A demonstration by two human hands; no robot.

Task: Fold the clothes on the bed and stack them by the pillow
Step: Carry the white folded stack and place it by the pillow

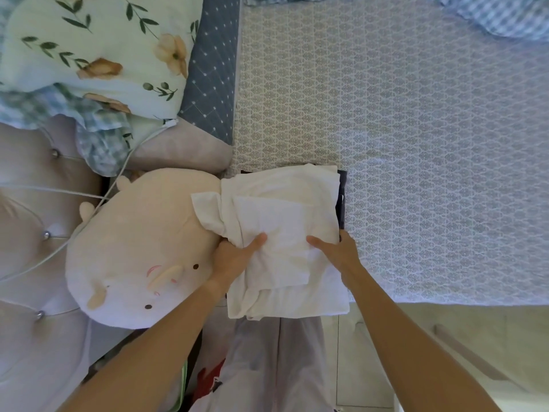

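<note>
Both hands' grip, left (237, 257) and right (338, 251), closed on folded white clothes (285, 209)

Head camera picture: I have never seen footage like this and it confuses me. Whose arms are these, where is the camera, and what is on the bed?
The camera sits on a person's head and looks down, so the two bare arms entering from below are that person's own. The left hand and right hand both grip a stack of folded white clothes, thumbs on top; a dark garment peeks out from under its far edge. The stack rests on the patterned bed sheet, touching a pale plush pillow with an animal face. A floral pillow lies farther up. Below, the person's own legs in grey trousers show.
</note>
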